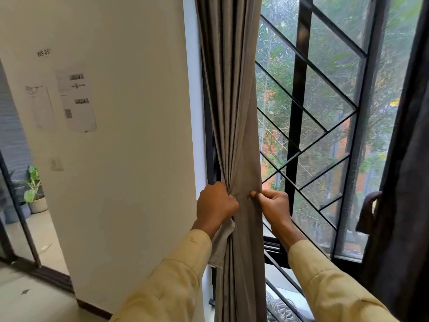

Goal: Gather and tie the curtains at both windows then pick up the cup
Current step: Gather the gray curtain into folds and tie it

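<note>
A grey-brown curtain [232, 101] hangs gathered in folds at the left side of the window [325, 112]. My left hand [216, 203] is closed on the curtain's left folds at waist height, with a lighter strip of fabric [224, 242] hanging below the fist. My right hand [274, 205] pinches the curtain's right edge between thumb and fingers. Both hands are at the same height, a hand's width apart. A darker curtain [404, 182] hangs at the right edge of the window. No cup is in view.
The window has a black metal grille [299, 94] with diagonal bars, trees behind. A white wall [130, 135] with taped papers [79, 101] stands left of the curtain. Farther left a doorway opens to potted plants [33, 189]. Tiled floor lies at lower left.
</note>
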